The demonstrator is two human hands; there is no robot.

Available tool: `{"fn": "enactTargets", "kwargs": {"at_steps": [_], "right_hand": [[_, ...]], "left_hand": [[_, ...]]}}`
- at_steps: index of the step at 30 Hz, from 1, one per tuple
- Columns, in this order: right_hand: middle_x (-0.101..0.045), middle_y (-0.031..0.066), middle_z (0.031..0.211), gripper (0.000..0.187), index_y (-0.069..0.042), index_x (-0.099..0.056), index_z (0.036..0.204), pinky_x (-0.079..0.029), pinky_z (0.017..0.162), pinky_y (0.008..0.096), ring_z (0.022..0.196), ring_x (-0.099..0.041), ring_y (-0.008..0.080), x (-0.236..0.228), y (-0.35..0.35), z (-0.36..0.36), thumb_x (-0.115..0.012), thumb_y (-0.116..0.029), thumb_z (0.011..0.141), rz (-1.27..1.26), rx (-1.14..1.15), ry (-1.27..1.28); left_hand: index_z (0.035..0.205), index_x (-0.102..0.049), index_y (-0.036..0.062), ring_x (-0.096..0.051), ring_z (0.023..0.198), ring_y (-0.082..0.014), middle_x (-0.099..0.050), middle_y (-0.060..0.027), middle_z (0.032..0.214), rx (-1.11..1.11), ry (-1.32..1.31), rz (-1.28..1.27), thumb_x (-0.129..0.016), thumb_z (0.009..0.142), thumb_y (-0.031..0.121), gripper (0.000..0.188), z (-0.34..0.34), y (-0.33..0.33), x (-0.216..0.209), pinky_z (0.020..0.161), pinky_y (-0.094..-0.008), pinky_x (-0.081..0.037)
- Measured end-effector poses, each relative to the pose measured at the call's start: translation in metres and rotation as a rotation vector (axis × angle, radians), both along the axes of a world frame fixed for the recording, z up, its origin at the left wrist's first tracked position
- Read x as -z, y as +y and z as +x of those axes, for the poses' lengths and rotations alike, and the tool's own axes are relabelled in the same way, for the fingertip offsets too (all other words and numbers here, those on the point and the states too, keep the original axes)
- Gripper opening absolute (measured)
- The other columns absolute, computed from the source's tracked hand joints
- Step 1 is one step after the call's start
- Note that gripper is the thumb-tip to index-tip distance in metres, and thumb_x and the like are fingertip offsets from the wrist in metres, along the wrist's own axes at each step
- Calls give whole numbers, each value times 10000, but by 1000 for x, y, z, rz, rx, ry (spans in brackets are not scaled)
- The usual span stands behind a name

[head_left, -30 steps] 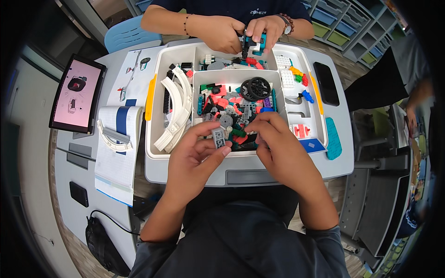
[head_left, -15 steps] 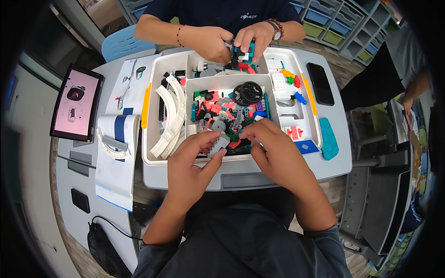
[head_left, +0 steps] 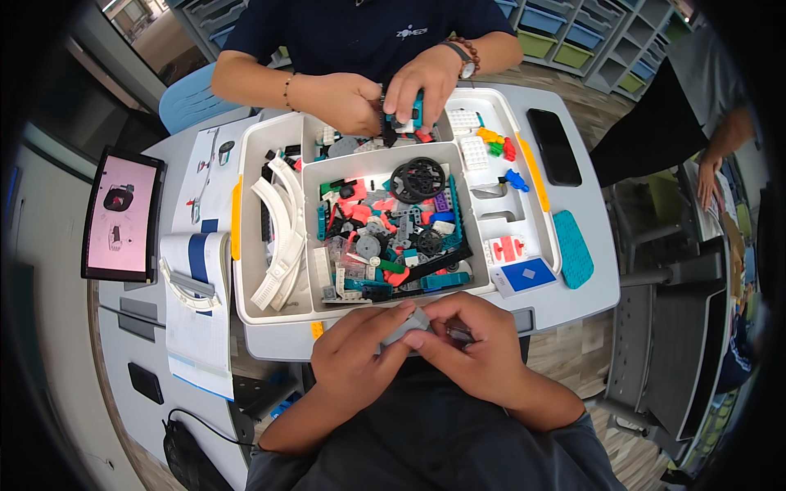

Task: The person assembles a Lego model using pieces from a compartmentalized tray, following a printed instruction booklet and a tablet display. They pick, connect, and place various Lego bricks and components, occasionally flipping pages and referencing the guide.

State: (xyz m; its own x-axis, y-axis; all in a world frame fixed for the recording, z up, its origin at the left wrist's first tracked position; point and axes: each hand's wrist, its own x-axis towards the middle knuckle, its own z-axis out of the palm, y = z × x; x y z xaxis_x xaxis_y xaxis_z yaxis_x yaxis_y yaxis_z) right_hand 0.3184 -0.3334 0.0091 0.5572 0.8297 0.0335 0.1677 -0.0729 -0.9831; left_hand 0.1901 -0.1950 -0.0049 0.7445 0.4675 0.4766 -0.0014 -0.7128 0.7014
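Observation:
Close to my body, in front of the tray's near edge, my left hand (head_left: 352, 352) is closed around a light grey building brick (head_left: 401, 327). My right hand (head_left: 487, 352) meets it there, thumb and fingertips pinching the brick's right end. A dark piece (head_left: 460, 334) shows between the right fingers; its shape is mostly hidden. Beyond my hands, the white sorting tray (head_left: 377, 157) holds loose building parts, including black wheels (head_left: 417, 180) and white curved pieces (head_left: 282, 237). Across the table, another person's hands (head_left: 422, 86) hold a teal and black assembly.
On the left stand a tablet (head_left: 121, 217) with a pink screen and an open booklet (head_left: 192, 344) bearing a white curved piece. Right of the tray lie a black phone (head_left: 554, 147), a teal plate (head_left: 575, 250) and a blue-and-white card (head_left: 526, 276). A chair (head_left: 679, 344) stands at right.
Both my hands have drawn back from above the tray toward my body, and my right fingers have come together with the grey brick. The tray's near compartment is now uncovered.

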Motion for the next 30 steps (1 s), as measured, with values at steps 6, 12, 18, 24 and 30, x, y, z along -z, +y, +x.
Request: {"fn": "enactTargets", "kwargs": {"at_steps": [6, 12, 18, 24, 30], "right_hand": [[-652, 50, 855, 243, -32, -688, 1086, -508, 621, 279, 705, -620, 109, -11, 0, 11, -826, -101, 898, 0, -70, -66], [-675, 96, 914, 325, -36, -662, 1126, -546, 695, 382, 784, -667, 269, -10, 4, 7, -830, -87, 852, 97, -176, -449], [-673, 94, 939, 345, -37, -660, 1132, -546, 719, 405, 826, -671, 300, -7, 0, 6, -831, -94, 837, 154, -124, -561], [-661, 95, 917, 336, -15, -668, 1154, -522, 727, 390, 801, -657, 270, -12, 1, 10, -801, -108, 861, 207, -126, -734], [-700, 119, 977, 373, 23, -665, 1164, -517, 675, 358, 772, -664, 266, -4, -7, 11, -810, -104, 845, 289, -171, -810]], "left_hand": [[1249, -734, 31, -731, 967, -217, -741, -156, 1099, 253, 29, -468, -863, 813, 77, 457, -7, 20, -17, 768, -309, -591], [1248, -721, -17, -720, 1072, -222, -707, -165, 1214, 350, 85, -739, -785, 882, -41, 372, -14, 25, -24, 894, -325, -610], [1245, -678, -70, -689, 1175, -266, -672, -209, 1262, 383, -37, -849, -719, 914, -100, 335, -17, 16, -17, 985, -366, -601], [1349, -573, -64, -665, 1224, -280, -667, -196, 1282, 294, 57, -1000, -733, 911, -62, 466, -11, 9, -38, 1039, -397, -548], [1171, -667, -62, -688, 1169, -276, -701, -210, 1234, 370, 67, -1151, -763, 836, -101, 351, -14, 20, -19, 1025, -397, -556]]}}
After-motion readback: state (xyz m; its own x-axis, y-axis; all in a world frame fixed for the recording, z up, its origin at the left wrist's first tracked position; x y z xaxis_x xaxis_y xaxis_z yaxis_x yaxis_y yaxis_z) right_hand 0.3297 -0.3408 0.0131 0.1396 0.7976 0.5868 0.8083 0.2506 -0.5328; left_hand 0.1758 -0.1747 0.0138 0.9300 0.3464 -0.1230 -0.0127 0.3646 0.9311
